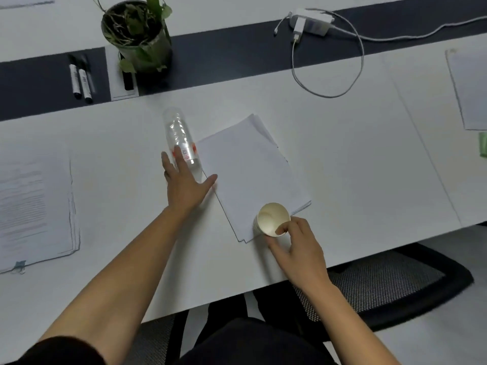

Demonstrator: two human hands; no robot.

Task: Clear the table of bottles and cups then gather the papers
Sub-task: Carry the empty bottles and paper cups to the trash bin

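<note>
Right hand (297,243) pinches the rim of a paper cup (272,219) at lower centre; left hand (185,180) reaches, fingers spread and holding nothing, over a clear bottle (179,135).

The bottle lies on its side on the white table (355,154), its lower end hidden under the left fingers; its label shows orange marks, the print too small to read; the cup stands on the near corner of a white paper stack (250,169) at centre, empty inside; a printed stack (34,206) at the left edge is cut off, its text blurred; another sheet (469,88) at the right edge is partly out of frame; two markers (81,80) at upper left carry unreadable writing.
</note>
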